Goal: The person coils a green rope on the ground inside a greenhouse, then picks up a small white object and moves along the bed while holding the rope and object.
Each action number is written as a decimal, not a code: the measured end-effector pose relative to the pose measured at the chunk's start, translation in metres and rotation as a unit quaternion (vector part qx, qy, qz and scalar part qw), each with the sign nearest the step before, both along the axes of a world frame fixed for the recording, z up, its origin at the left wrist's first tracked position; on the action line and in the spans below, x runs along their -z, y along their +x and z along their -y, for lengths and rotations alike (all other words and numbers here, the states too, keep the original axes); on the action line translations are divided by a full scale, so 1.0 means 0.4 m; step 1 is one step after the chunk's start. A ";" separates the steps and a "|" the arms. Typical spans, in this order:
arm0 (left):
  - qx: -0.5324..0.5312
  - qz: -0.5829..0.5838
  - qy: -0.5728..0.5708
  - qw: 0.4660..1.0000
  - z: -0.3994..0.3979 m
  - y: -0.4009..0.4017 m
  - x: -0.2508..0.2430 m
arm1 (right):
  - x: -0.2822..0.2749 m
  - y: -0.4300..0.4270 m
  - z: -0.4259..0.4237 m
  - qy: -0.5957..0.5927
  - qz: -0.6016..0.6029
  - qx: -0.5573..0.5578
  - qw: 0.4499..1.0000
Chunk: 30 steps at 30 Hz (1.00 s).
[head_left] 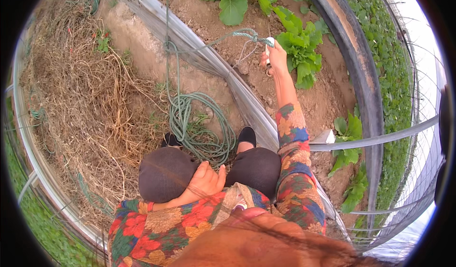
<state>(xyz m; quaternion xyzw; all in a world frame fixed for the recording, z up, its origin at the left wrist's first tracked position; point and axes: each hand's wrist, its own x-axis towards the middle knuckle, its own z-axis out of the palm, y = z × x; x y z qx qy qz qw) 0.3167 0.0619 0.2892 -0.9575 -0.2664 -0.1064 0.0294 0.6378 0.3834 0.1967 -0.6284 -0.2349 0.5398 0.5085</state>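
Observation:
My right hand (278, 58) is stretched forward over the soil, closed around a small white handle (269, 48). Most of that object is hidden by my fingers, so its kind is unclear. Green twisted rope (245, 33) with a knot runs to the top of the handle, and a thinner pale cord (245, 51) hangs from the knot. My left hand (208, 179) lies by my left knee, thumb apart and with nothing visible in it; its palm is hidden. Just beyond its fingers, a loose coil of green rope (199, 124) rests on the ground between my feet.
Clear plastic film (210, 53) on a long edge crosses diagonally beside my right foot. Leafy green plants (301, 50) grow beyond it, near a thick dark hose (359, 53). A grey pipe (374, 139) juts in at right. Dry vines (96, 124) cover the left ground.

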 end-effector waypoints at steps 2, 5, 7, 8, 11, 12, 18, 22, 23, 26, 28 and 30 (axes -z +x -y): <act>0.017 -0.022 -0.027 0.999 -0.001 0.004 -0.022 | 0.047 0.046 -0.075 0.008 0.011 0.047 0.999; 0.050 -0.061 -0.030 0.996 -0.022 -0.002 -0.052 | 0.090 0.137 -0.188 -0.010 0.049 0.052 0.997; 0.058 -0.070 -0.037 0.995 -0.033 -0.004 -0.059 | 0.079 0.128 -0.206 0.001 0.052 0.038 0.998; 0.062 -0.066 -0.016 0.996 -0.039 -0.004 -0.054 | 0.079 0.131 -0.189 -0.004 0.048 0.028 0.998; 0.053 -0.066 0.054 0.995 -0.055 -0.014 -0.043 | 0.051 0.047 -0.083 -0.010 0.002 0.008 1.000; 0.045 -0.056 0.038 0.997 -0.055 -0.012 -0.028 | 0.045 0.054 -0.051 -0.013 0.015 -0.008 1.000; 0.053 -0.064 -0.007 0.996 -0.045 0.009 -0.030 | 0.050 0.108 -0.147 0.006 -0.008 -0.003 1.000; 0.078 -0.068 0.001 0.995 -0.059 0.038 -0.021 | 0.090 0.112 -0.230 0.014 0.028 0.035 0.999; 0.079 -0.069 -0.002 0.994 -0.061 0.039 -0.027 | 0.098 0.114 -0.227 0.013 0.048 0.015 0.999; 0.073 -0.090 -0.013 0.993 -0.068 0.026 -0.044 | 0.076 0.057 -0.184 0.003 0.070 -0.039 0.997; 0.070 -0.101 -0.017 0.992 -0.075 0.023 -0.052 | 0.058 0.065 -0.150 0.001 0.006 -0.045 0.999; 0.079 -0.105 -0.019 0.991 -0.081 0.030 -0.056 | 0.023 0.101 -0.135 -0.014 -0.027 -0.044 0.999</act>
